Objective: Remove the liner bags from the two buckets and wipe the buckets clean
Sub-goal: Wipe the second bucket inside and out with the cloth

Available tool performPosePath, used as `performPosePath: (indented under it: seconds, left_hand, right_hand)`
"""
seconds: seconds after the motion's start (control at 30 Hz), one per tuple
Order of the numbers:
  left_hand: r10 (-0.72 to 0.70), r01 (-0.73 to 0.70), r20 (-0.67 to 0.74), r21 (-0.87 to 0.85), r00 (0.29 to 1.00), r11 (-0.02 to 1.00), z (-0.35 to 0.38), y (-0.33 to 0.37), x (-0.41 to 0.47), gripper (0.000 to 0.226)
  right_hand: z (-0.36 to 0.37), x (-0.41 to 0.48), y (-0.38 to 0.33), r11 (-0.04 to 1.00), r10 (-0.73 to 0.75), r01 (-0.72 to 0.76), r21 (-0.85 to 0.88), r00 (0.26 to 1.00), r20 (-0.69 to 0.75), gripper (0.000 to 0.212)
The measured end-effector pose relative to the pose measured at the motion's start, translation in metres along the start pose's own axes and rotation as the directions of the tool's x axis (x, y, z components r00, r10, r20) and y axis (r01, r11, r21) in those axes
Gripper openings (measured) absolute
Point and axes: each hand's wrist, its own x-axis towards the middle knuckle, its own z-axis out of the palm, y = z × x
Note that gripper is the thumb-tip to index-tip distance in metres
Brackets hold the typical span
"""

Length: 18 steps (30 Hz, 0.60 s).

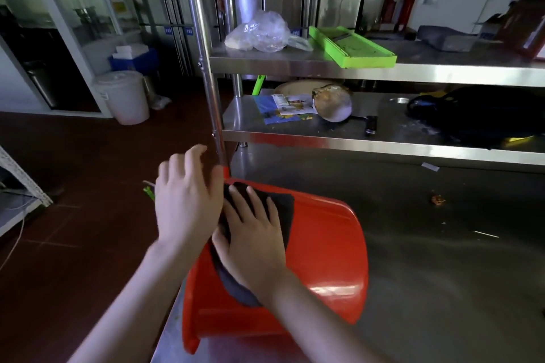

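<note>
While the right hand (253,242) lies flat with its fingers spread, pressing a dark cloth (284,206) against the upturned side of a red bucket (324,244), the left hand (185,203) hovers just beside it on the left, fingers loosely spread and gripping nothing. That hand is blurred, and whether it touches the bucket cannot be told. The bucket lies on its side on the steel counter (442,259), directly under both hands, its wide rim towards the person. Beyond the hands stands a steel shelf (295,66) carrying a crumpled clear plastic bag (259,32) and a green tray (351,44). Far off to the left of the left hand, a white lidded pail (124,94) sits on the floor.
</note>
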Motion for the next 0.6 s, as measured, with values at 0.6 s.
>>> performPosePath:
  seconds: [0.6]
  left_hand:
    - [-0.193,0.371,0.373,-0.497,0.908,0.785,0.025,-0.005,-0.057,0.045]
  right_hand:
    - [-0.031,0.016,0.116,0.911,0.406,-0.401,-0.097,0.913,0.035,0.049]
